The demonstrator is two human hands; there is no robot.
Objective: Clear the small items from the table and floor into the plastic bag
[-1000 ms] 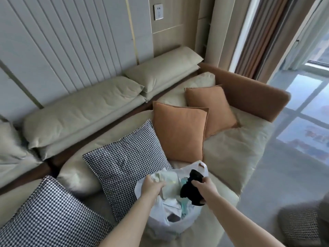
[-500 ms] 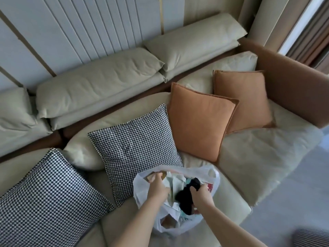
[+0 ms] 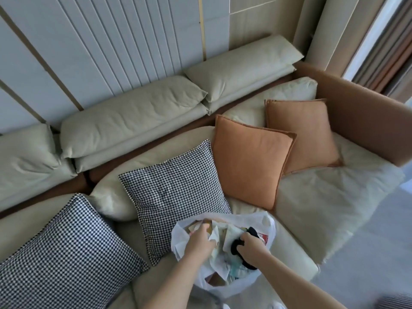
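the plastic bag [image 3: 266,221] sits on the front edge of the sofa seat [image 3: 323,208], mouth up, already stuffed with crumpled paper and wrappers [image 3: 223,236]. going left to right: well out from the hands, a houndstooth cushion [image 3: 64,248] lies on the seat, and a second houndstooth cushion [image 3: 176,188] leans just behind the bag. the left hand [image 3: 199,241] is down in the near-left part of the mouth, fingers curled among the papers; whether it pinches one of them or the bag's edge i cannot tell. just beside it the right hand [image 3: 253,247] is clenched round a dark cloth item [image 3: 237,249], held over the right side of the opening, partly inside it. beyond that grip, up the seat, two orange cushions [image 3: 247,161] stand against the backrest.

to my eye the dark piece is being pushed in, and the trouble from here is the fullness. the bag looks near its brim, so a hard shove could squeeze light paper out on the left hand's side. the thin film could also tip off the sofa edge toward the floor [image 3: 367,253] if the left hand lets go.
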